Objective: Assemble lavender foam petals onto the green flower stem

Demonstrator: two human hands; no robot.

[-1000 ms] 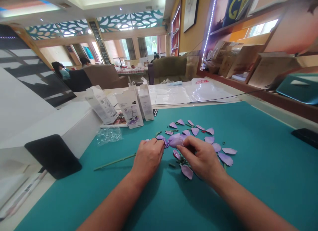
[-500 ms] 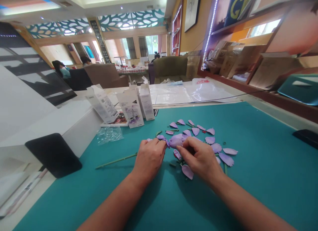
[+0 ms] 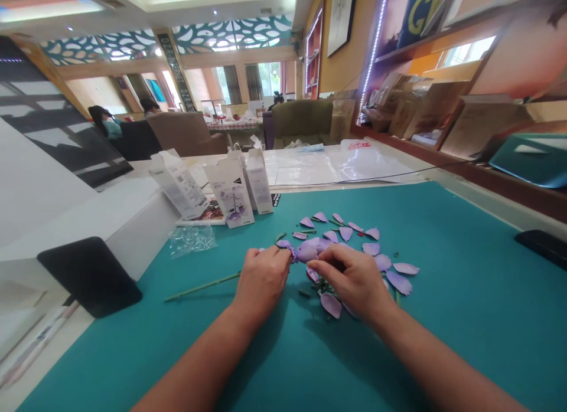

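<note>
Above the teal mat (image 3: 443,353), my left hand (image 3: 263,280) is closed around the stem end of a purple toy flower (image 3: 308,251). A green stem (image 3: 201,287) pokes out on the left of that hand. My right hand (image 3: 354,276) pinches the flower's petals from the right, thumb and forefinger together; the exact contact is partly hidden. Loose lilac petals (image 3: 398,283) lie scattered behind and to the right. Under my right hand are small dark green pieces (image 3: 325,287) and another petal (image 3: 331,305).
White cartons (image 3: 230,193) stand at the back left, with crumpled clear plastic (image 3: 192,239) before them. A black tablet-like panel (image 3: 91,276) leans on a white box (image 3: 146,223). A dark object (image 3: 543,247) lies at the right edge. People sit farther back.
The view has shifted slightly. My right fingertips have moved a little along the flower's petals, while my left hand keeps its hold.
</note>
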